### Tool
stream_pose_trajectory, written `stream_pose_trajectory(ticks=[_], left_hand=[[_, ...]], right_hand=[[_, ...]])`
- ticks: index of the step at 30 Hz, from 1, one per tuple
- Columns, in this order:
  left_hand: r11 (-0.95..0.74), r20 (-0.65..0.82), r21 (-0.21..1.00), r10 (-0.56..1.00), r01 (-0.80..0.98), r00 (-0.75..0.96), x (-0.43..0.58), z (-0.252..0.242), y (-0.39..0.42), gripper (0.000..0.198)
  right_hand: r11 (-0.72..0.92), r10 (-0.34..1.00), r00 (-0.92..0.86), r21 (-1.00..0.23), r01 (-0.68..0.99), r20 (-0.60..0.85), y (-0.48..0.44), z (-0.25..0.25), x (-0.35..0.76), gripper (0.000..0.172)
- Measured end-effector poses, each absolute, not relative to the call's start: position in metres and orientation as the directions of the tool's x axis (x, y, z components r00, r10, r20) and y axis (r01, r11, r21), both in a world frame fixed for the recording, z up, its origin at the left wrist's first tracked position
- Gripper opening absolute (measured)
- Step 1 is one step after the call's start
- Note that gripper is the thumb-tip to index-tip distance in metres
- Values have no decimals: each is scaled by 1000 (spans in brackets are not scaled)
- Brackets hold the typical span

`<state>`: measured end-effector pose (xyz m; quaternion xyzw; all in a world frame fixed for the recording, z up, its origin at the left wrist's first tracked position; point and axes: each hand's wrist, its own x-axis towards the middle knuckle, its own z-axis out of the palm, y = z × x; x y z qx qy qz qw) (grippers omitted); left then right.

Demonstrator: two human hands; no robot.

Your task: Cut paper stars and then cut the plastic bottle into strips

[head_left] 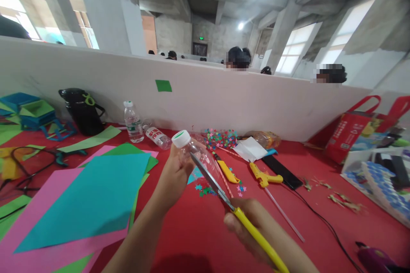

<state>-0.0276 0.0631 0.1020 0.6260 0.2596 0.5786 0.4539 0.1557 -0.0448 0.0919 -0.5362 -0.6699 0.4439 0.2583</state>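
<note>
My left hand [174,177] is wrapped round a clear plastic bottle [205,160] near its white cap [181,138]. The bottle is tilted, cap end up and toward the left. In my right hand [248,222] are scissors [253,230] with yellow handles. Their blades point up and left and lie against or just in front of the bottle's side; I cannot tell whether they touch it. Behind and below the bottle lie small star sequins [205,190] and a yellow utility knife [228,172].
Coloured paper sheets [92,196] cover the left side. A yellow glue gun [264,175] with its cord lies at right. Two bottles [133,123], a black flask [81,111] and a star pile [221,138] stand by the white partition [205,98]. A red bag [350,134] sits far right.
</note>
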Motion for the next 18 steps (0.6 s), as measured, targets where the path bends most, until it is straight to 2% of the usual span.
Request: stream_pose_trajectory(ticks=[5,10,18], left_hand=[[-447,476,875,864,-189,163,-27,105,62,21],[-441,471,877,868,-193,158,-29,106,60,19],[-528,502,847,832,57,238,-37,96,71,24]], right_hand=[[10,941,-297,-863,506,-163,-40,90,154,62],[-54,951,-240,-868,494,-196,-43,95,152,61],[-113,950,-224,-907,407,-219,-51,95,153,62]])
